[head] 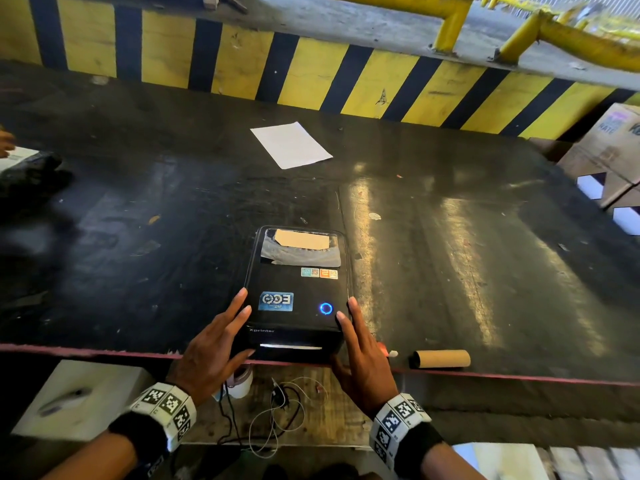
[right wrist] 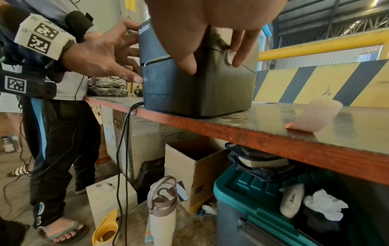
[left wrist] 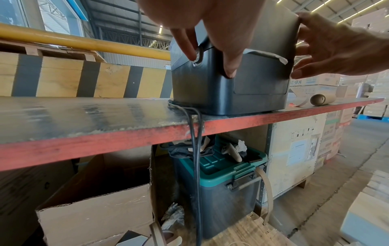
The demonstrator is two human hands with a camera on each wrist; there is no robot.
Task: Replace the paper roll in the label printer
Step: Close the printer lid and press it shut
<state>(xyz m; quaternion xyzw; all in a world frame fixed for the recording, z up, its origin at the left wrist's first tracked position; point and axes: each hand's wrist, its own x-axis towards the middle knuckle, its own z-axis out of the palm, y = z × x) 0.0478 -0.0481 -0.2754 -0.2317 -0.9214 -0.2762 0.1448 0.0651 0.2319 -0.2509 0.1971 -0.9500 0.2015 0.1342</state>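
The label printer (head: 298, 292) sits closed at the near edge of the dark worktable (head: 450, 237), its front just over the red lip, a blue ring lit on its lid and a strip of paper showing in the front slot. My left hand (head: 211, 344) lies against its left side with the fingers straight and spread; in the left wrist view a fingertip (left wrist: 192, 56) touches the silver latch on that side and my thumb presses the front corner. My right hand (head: 363, 358) mirrors it on the right side, fingers straight and spread, one touching the round silver latch (right wrist: 229, 55) there. Neither hand is curled round anything. To the right along the table edge lies an empty cardboard core (head: 440, 359), well apart from the printer, with a curled scrap of backing paper (right wrist: 315, 114) between them. A white sheet (head: 291, 144) lies flat farther back on the table. A black cable (left wrist: 195, 149) drops from the printer over the table edge, down past a teal-lidded bin (left wrist: 227, 168) underneath
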